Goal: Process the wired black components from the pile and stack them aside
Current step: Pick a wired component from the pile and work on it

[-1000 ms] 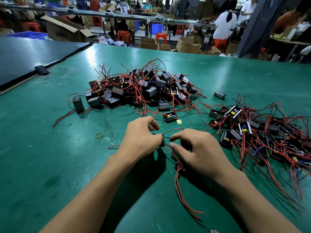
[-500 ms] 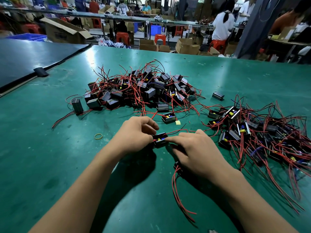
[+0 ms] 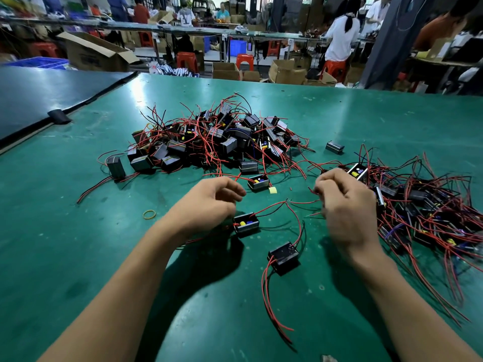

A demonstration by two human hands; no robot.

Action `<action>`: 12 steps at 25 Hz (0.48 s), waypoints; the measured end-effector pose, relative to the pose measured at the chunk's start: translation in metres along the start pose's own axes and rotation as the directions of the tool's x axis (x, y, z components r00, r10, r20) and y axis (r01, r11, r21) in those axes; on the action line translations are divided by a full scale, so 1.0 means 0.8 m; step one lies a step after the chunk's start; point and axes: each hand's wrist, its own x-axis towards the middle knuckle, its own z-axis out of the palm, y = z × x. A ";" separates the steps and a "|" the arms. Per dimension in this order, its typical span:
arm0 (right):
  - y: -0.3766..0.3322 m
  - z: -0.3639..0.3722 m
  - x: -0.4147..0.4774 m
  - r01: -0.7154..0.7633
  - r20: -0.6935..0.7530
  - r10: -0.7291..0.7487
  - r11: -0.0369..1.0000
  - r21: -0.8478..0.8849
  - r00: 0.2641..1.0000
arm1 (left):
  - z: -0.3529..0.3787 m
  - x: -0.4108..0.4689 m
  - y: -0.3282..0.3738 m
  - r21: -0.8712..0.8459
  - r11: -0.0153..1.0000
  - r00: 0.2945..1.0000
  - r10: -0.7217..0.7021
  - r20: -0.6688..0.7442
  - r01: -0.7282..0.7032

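Note:
A big pile of black wired components (image 3: pixel 217 142) lies mid-table, and a second spread (image 3: pixel 431 205) of them with tangled red wires lies at the right. My left hand (image 3: pixel 209 202) holds one open black component (image 3: pixel 245 223) by its left end, just above the table. Its red and black wires (image 3: pixel 277 205) run right to my right hand (image 3: pixel 345 205), whose curled fingers pinch the wire ends. Another black component (image 3: pixel 283 257) lies on the table (image 3: pixel 65 257) between my forearms, its red wires trailing toward me.
A yellow rubber band (image 3: pixel 149 214) lies left of my left hand. A small yellow scrap (image 3: pixel 273 190) sits by a loose component (image 3: pixel 258 182). One single component (image 3: pixel 334 147) lies apart, farther back. A dark mat (image 3: pixel 39 95) covers the far left. People work at benches beyond.
My hands have drawn apart: the right one moved right and away along the wires, the left one kept the component. The closed component under my right hand now lies uncovered.

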 end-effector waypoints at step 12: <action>0.011 -0.003 0.001 -0.447 0.451 0.423 0.893 -0.057 0.786 | 0.011 -0.005 -0.005 0.151 0.988 0.982 -0.008 0.188 -0.021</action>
